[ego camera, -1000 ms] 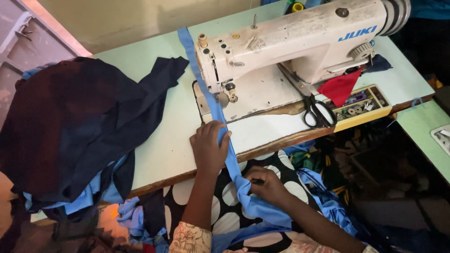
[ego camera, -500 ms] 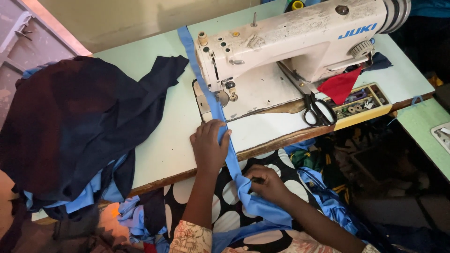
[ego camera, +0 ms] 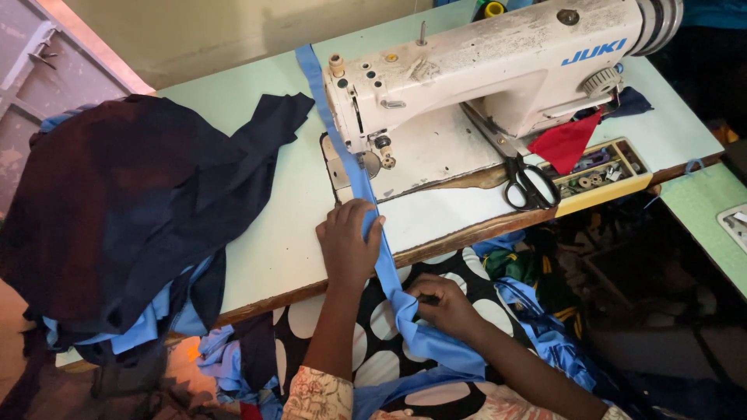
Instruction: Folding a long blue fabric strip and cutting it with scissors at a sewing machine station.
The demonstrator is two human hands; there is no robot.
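Observation:
A long blue fabric strip runs from the far table edge, under the needle of a white sewing machine, and down into my lap. My left hand lies flat on the strip on the pale green table, just in front of the presser foot, fingers pressing the cloth. Near the table's front edge, my right hand is closed on the bunched part of the strip above my lap.
A heap of dark navy and blue cloth covers the table's left side. Black-handled scissors lie right of the needle, beside a red cloth scrap and a yellow tray of small parts. More blue fabric hangs by my lap.
Barely any difference: both hands stay on the blue strip at the same spots, and the strip position looks unchanged.

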